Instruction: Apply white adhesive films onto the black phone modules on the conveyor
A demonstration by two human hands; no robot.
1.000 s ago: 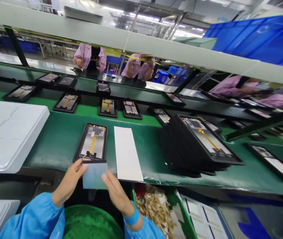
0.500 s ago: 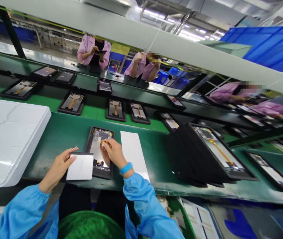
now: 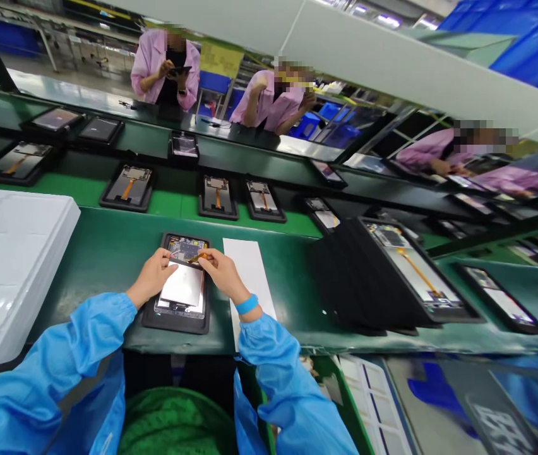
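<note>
An opened tablet (image 3: pixel 184 323) lies in a black tray on the green bench before me, its circuit board showing at the far end. My left hand (image 3: pixel 153 275) grips a flat white battery (image 3: pixel 181 285) by its far left corner. The battery is over the middle of the tablet; whether it touches the inside I cannot tell. Thin wires show by the left fingertips. My right hand (image 3: pixel 221 272) pinches an orange flex cable (image 3: pixel 196 258) above the circuit board, near the battery's far right corner.
A long white sheet (image 3: pixel 250 278) lies right of the tablet. Further right leans a stack of black trays (image 3: pixel 364 278) with an opened tablet on top. A white plastic tray (image 3: pixel 13 272) stands at left. Several tablets lie on the green conveyor (image 3: pixel 174 205). Co-workers in pink (image 3: pixel 167 69) sit beyond.
My left hand has brought the battery right and away from me, from the tablet's near left edge to over its middle. My right hand still pinches the cable. The view has shifted slightly.
</note>
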